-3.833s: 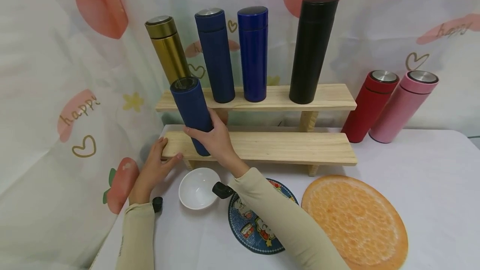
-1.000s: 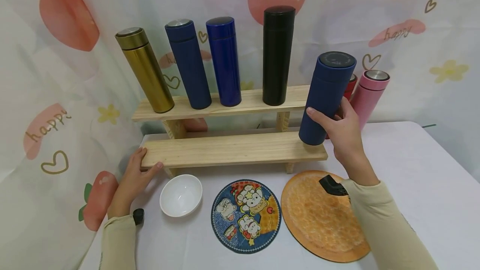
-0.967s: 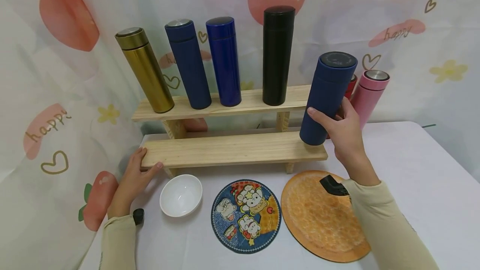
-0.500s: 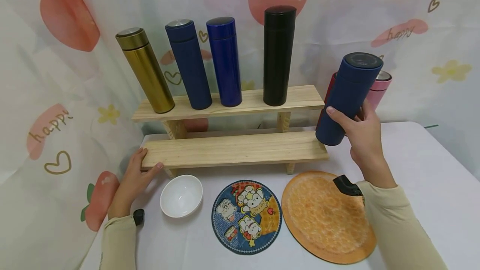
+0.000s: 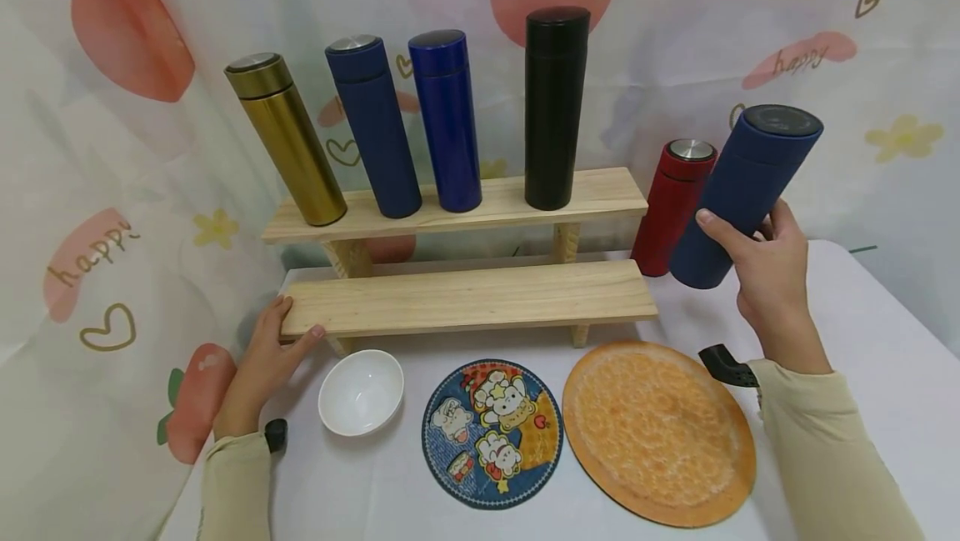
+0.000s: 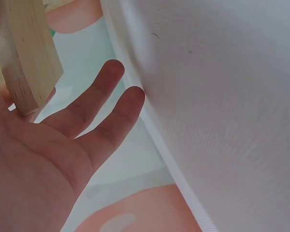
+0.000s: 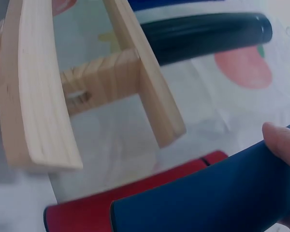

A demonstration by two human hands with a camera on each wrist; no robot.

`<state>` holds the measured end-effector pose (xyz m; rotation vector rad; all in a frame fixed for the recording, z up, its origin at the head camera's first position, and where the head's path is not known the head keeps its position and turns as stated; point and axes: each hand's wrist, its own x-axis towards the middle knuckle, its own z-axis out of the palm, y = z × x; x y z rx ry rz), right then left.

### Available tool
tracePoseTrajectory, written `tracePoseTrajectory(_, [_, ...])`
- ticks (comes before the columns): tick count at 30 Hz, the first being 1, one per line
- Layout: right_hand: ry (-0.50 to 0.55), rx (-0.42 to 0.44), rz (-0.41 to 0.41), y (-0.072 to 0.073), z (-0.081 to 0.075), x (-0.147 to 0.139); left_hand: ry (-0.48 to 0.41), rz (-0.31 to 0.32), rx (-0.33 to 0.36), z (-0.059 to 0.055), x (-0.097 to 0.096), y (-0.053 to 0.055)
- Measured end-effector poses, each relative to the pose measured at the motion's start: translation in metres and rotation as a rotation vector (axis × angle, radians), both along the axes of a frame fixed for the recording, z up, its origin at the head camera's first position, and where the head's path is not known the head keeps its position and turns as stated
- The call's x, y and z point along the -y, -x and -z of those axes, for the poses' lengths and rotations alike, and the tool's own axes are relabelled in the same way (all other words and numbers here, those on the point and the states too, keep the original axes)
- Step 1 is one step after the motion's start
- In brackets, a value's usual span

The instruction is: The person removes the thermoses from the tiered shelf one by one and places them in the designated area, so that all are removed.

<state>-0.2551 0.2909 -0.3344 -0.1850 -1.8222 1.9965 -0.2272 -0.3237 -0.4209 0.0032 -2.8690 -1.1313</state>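
My right hand (image 5: 776, 274) grips a matte blue thermos (image 5: 742, 199) with a black lid, tilted and raised above the table, right of the two-tier wooden shelf (image 5: 472, 299). Close behind it stands a red thermos (image 5: 671, 207) with a silver lid, partly covered by the blue one in both the head and right wrist views. At the lower tier's left end, my left hand (image 5: 262, 366) holds the board between thumb and fingers. In the left wrist view, two of its fingers (image 6: 104, 77) stretch out past the board (image 6: 26, 53).
On the upper tier stand a gold thermos (image 5: 288, 141), a dark blue thermos (image 5: 375, 128), a glossy blue thermos (image 5: 446, 120) and a black thermos (image 5: 557, 107). Before the shelf lie a white bowl (image 5: 362, 393), a round cartoon mat (image 5: 491, 433) and a round bread-patterned mat (image 5: 660, 433).
My right hand has carried the blue thermos from the lower tier's left end rightward, past the shelf's right end. The red thermos shows more now; the pink one is hidden. My left hand stays put.
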Motion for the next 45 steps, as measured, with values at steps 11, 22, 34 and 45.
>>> tracePoseTrajectory(11, [0.048, 0.019, 0.061, 0.000, 0.013, -0.036, 0.004, -0.004, -0.013, 0.001, 0.002, 0.001])
tracePoseTrajectory(22, [0.054, 0.121, 0.073, 0.005, 0.026, -0.073, 0.004, -0.002, -0.014, 0.000, 0.003, -0.001])
tracePoseTrajectory(34, [0.044, 0.115, 0.038, 0.022, 0.037, -0.105, -0.003, -0.007, -0.006, 0.002, 0.002, 0.002])
tracePoseTrajectory(45, [-0.002, 0.188, 0.017, 0.045, 0.045, -0.125, -0.005, -0.012, -0.002, 0.001, 0.001, 0.002])
